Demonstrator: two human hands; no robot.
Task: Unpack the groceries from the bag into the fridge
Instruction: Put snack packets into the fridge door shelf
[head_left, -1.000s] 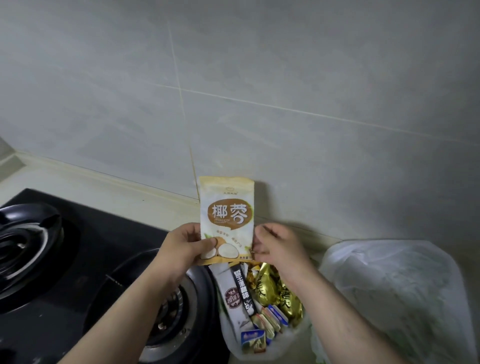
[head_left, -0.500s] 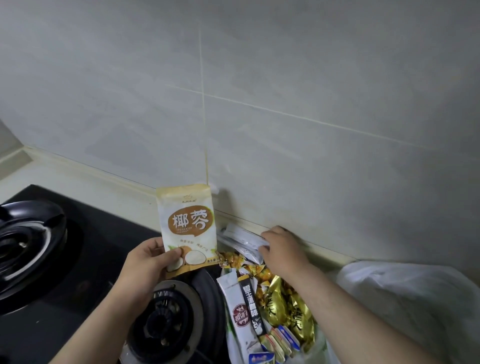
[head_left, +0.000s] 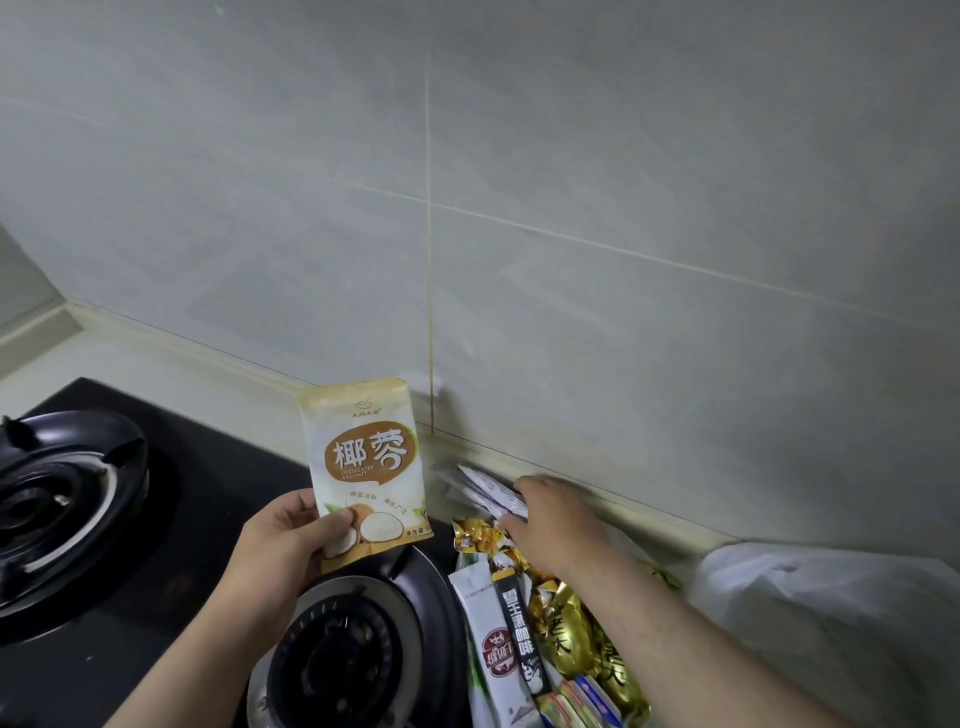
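Groceries (head_left: 558, 623) lie heaped on the table (head_left: 171, 364) between stove (head_left: 171, 530) and bag (head_left: 831, 623). The left hand (head_left: 280, 551) pinches the coconut packet (head_left: 366, 467) by one bottom corner only, so it could slip onto the burner (head_left: 337, 660). The right hand (head_left: 553, 514) curls thumb and fingers round slick white sachets (head_left: 485, 488) by the wall; some may slide out.

"椰蓉" and "DESICCATED COCONUT" on the cream pouch (head_left: 363, 467).

Coconut packet (head_left: 366, 467) upright in left hand (head_left: 280, 551)
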